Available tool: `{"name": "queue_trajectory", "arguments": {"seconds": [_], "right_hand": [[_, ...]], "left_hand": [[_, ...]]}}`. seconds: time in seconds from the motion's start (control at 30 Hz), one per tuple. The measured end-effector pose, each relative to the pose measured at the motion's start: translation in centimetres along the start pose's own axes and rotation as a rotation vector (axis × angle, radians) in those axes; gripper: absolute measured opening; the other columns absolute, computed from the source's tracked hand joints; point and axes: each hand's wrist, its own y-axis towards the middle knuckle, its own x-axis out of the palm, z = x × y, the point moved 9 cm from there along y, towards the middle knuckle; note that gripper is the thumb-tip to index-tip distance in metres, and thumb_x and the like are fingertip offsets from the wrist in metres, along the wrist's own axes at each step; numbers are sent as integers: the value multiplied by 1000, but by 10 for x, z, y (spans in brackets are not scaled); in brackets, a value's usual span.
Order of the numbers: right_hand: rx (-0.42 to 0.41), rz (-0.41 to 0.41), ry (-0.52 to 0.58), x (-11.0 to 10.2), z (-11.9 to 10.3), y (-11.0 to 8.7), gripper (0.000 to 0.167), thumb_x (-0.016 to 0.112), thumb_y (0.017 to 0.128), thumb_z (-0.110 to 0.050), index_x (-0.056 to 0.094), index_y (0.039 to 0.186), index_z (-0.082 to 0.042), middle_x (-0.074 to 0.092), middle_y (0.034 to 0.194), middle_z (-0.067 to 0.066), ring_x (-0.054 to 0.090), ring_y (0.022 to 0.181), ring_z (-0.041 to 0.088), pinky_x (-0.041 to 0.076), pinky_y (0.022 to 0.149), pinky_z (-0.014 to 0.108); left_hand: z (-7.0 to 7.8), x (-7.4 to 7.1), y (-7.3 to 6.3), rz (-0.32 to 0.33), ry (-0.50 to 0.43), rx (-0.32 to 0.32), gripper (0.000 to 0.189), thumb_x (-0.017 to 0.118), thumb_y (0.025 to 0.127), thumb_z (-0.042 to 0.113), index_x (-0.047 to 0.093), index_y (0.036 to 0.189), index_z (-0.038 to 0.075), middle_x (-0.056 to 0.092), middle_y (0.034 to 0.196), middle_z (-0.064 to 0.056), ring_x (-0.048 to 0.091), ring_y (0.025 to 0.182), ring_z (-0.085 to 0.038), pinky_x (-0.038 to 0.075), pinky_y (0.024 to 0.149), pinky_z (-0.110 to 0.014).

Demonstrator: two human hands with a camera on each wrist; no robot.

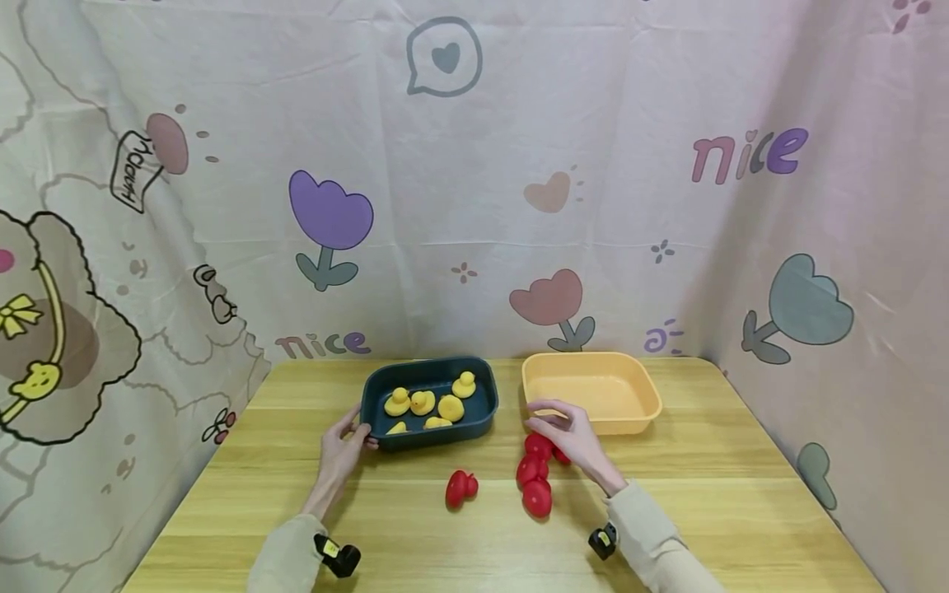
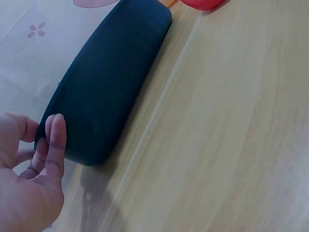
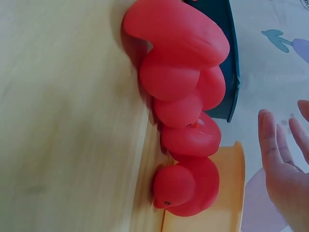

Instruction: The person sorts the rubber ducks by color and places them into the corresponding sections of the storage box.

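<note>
With thumb and fingers, my left hand (image 1: 341, 453) pinches the left end of a dark blue tray (image 1: 439, 436). The left wrist view shows those fingers bent over the rim of the tray (image 2: 106, 82). Several yellow rubber ducks (image 1: 423, 402) lie inside it. My right hand (image 1: 572, 434) hovers over a cluster of red rubber ducks (image 1: 537, 498), by the front left corner of a pale orange tray (image 1: 593, 391). In the right wrist view, its fingers (image 3: 269, 140) are extended and hold nothing, apart from the red ducks (image 3: 190, 186).
One red duck (image 1: 461, 489) sits by itself in front of the dark blue tray. Both trays stand near the back edge of the wooden table (image 1: 385, 527). Behind it hangs a printed curtain (image 1: 445, 206). Each wrist carries a small black camera.
</note>
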Motion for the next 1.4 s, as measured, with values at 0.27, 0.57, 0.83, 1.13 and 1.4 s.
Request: {"name": "queue_trajectory", "arguments": {"seconds": [0.27, 0.57, 0.83, 1.13, 1.4], "right_hand": [[2, 16, -10, -7, 3, -2, 39, 69, 94, -9, 61, 126, 11, 67, 124, 20, 73, 97, 9, 58, 84, 18], [15, 22, -11, -14, 5, -4, 39, 67, 96, -9, 60, 127, 13, 60, 128, 35, 73, 100, 12, 57, 87, 15], [14, 19, 25, -21, 8, -8, 40, 65, 97, -9, 58, 128, 16, 60, 126, 38, 73, 103, 12, 58, 91, 18], [-28, 106, 82, -42, 11, -13, 35, 64, 97, -5, 59, 123, 18, 68, 114, 28, 74, 90, 7, 61, 85, 18], [-33, 263, 117, -71, 12, -21, 34, 64, 97, -3, 58, 119, 22, 75, 94, 4, 72, 77, 10, 62, 76, 21]], "left_hand": [[1, -11, 8, 70, 2, 20, 54, 47, 101, 3, 36, 154, -1, 52, 92, -1, 63, 63, 1, 61, 66, -17], [1, -27, 14, 131, 6, 24, 53, 46, 102, 3, 36, 154, -2, 51, 90, 0, 61, 62, 2, 60, 64, -17], [3, -33, 13, 128, 77, 12, 53, 46, 103, 5, 34, 154, -1, 56, 94, -6, 62, 62, 0, 61, 65, -18], [45, -9, -4, 276, 497, 255, 50, 50, 102, 18, 44, 149, 0, 43, 129, -34, 39, 120, -45, 41, 95, -57], [94, 110, -11, 7, 448, 563, 38, 64, 97, 10, 61, 133, 0, 64, 98, -17, 60, 93, -29, 53, 84, -38]]}}
